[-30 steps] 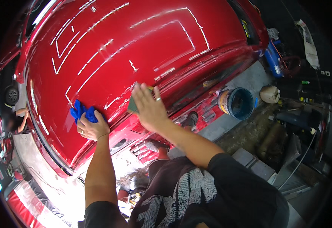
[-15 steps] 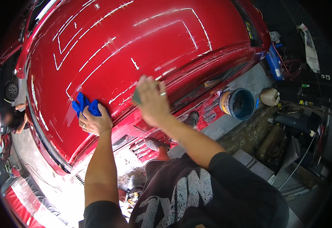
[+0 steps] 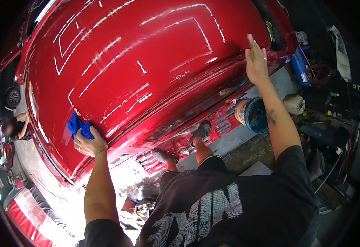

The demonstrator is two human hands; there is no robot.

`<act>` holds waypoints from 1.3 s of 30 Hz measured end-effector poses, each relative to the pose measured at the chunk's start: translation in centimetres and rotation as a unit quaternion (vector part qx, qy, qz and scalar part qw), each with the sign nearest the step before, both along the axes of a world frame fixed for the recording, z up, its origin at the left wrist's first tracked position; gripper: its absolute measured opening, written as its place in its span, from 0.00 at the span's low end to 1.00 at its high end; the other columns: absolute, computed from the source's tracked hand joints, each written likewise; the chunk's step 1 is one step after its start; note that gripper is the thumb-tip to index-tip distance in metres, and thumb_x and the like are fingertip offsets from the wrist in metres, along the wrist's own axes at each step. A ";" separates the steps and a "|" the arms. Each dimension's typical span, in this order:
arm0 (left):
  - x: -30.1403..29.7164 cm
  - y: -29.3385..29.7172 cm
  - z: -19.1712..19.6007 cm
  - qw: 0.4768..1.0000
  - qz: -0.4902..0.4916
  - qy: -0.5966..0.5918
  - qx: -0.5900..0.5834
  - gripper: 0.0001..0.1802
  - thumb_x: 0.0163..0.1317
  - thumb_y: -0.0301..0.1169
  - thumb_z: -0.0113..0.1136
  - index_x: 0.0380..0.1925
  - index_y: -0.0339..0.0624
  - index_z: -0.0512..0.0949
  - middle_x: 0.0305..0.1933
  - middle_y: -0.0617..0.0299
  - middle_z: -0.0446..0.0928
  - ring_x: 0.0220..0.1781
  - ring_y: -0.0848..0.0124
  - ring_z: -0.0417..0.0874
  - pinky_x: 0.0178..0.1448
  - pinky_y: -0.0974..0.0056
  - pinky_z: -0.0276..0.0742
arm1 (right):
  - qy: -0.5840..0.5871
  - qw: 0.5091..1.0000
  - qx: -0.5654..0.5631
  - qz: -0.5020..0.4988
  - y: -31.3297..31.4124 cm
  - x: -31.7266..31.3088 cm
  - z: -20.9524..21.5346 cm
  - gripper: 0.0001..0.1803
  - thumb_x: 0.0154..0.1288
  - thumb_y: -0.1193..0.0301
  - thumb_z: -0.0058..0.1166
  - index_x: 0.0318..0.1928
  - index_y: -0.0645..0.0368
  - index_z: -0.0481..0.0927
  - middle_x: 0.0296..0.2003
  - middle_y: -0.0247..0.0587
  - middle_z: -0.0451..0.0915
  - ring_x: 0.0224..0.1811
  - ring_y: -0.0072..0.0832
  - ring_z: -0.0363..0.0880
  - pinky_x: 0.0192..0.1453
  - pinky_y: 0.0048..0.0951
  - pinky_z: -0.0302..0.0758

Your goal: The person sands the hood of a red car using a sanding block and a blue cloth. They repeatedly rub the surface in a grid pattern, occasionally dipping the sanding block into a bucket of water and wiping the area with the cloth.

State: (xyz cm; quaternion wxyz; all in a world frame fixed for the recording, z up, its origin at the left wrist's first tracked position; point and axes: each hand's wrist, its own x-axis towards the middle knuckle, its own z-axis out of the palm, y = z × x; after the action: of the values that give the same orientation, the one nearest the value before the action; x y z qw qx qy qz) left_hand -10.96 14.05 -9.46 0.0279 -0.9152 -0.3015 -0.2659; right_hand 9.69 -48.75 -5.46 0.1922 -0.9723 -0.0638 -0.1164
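A large glossy red car body panel (image 3: 147, 70) fills the upper middle of the view. My left hand (image 3: 90, 143) grips a bunched blue cloth (image 3: 77, 125) and presses it on the panel's lower left edge. My right hand (image 3: 256, 61) lies flat against the panel's right edge with fingers stretched upward. A sliver of a small yellowish pad (image 3: 250, 52) shows under those fingers; most of it is hidden by the hand. My two shoes (image 3: 200, 131) stand on the red frame below the panel.
A blue bucket (image 3: 252, 115) and a white jug (image 3: 294, 103) stand on the floor at the right, with a blue tank (image 3: 301, 68) behind. Another person (image 3: 16, 128) crouches at the far left near a wheel (image 3: 11, 98). Tools lie by my feet.
My right hand has swept from the panel's lower middle up and far to the right edge. My left hand with the blue cloth stays near the panel's lower left edge.
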 end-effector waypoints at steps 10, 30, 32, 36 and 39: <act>0.0 0.4 -0.7 1.000 0.011 0.013 0.005 0.32 0.66 0.59 0.65 0.60 0.49 0.80 0.64 0.50 0.78 0.68 0.43 0.74 0.69 0.36 0.72 | 0.097 0.953 -0.076 0.277 23.8 -10.0 -1.0 0.41 0.73 0.63 0.60 0.82 0.62 0.64 0.84 0.53 0.61 0.89 0.49 0.52 0.88 0.68 0.48; -0.1 -0.4 0.7 1.000 -0.014 0.010 0.005 0.27 0.61 0.51 0.71 0.54 0.47 0.81 0.60 0.49 0.79 0.65 0.43 0.75 0.68 0.38 0.70 | 0.082 0.898 -0.116 0.417 29.2 -9.9 1.6 0.38 0.66 0.65 0.67 0.75 0.57 0.71 0.78 0.47 0.69 0.85 0.46 0.61 0.85 0.62 0.56; 0.5 -0.5 1.0 1.000 -0.028 0.002 0.004 0.26 0.62 0.51 0.70 0.50 0.44 0.81 0.59 0.47 0.80 0.64 0.41 0.76 0.66 0.37 0.71 | 0.028 0.878 -0.028 0.478 37.2 -13.6 -0.6 0.33 0.72 0.67 0.57 0.75 0.61 0.71 0.77 0.46 0.71 0.83 0.43 0.63 0.84 0.61 0.57; 0.1 0.7 0.4 1.000 -0.028 -0.011 0.003 0.25 0.61 0.51 0.71 0.47 0.43 0.82 0.57 0.48 0.80 0.62 0.42 0.77 0.64 0.36 0.73 | -0.021 0.870 -0.015 0.492 41.7 -15.6 -1.7 0.32 0.73 0.68 0.54 0.75 0.63 0.71 0.75 0.45 0.73 0.81 0.38 0.67 0.83 0.60 0.59; -0.1 0.8 0.8 0.998 -0.034 -0.049 -0.008 0.20 0.57 0.50 0.74 0.37 0.47 0.84 0.51 0.51 0.80 0.58 0.43 0.77 0.60 0.36 0.72 | 0.022 0.881 -0.127 0.455 31.8 -11.3 2.2 0.38 0.67 0.64 0.66 0.76 0.53 0.71 0.75 0.43 0.72 0.80 0.39 0.68 0.81 0.63 0.56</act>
State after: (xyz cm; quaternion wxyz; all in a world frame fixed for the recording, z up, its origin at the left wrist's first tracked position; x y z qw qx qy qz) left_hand -11.11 14.86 -8.62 -0.0028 -0.9111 -0.2732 -0.3087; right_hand -1.60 -16.97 -3.30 0.1002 -0.8545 -0.5096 0.0141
